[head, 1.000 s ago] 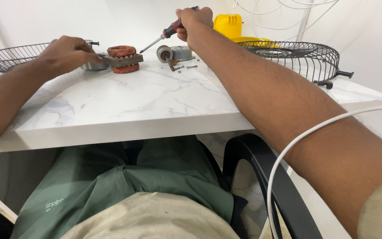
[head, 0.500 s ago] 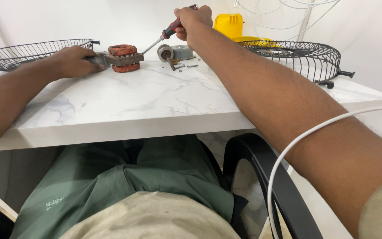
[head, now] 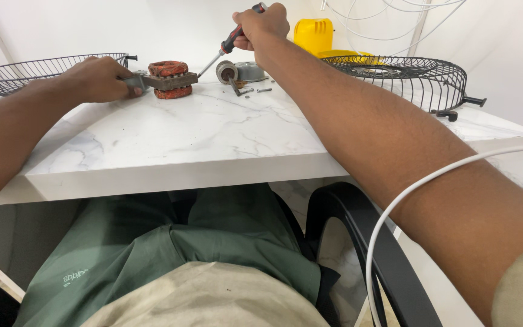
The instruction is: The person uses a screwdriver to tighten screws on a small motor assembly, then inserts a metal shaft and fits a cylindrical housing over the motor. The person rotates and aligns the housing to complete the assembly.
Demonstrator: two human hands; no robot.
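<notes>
Red-handled screwdriver (head: 232, 40) in raised right hand (head: 263, 25) (angled down)

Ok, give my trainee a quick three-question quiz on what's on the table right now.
1. True or false: the right hand holds a screwdriver with a red and black handle.
2. Which thing does the left hand steady? A) the yellow part B) the motor core with reddish windings C) the wire guard on the right
3. Fill in: the screwdriver tip points down toward the ____ core.

Key:
1. True.
2. B, the motor core; the yellow part and the wire guard lie apart, untouched.
3. Motor.
</notes>
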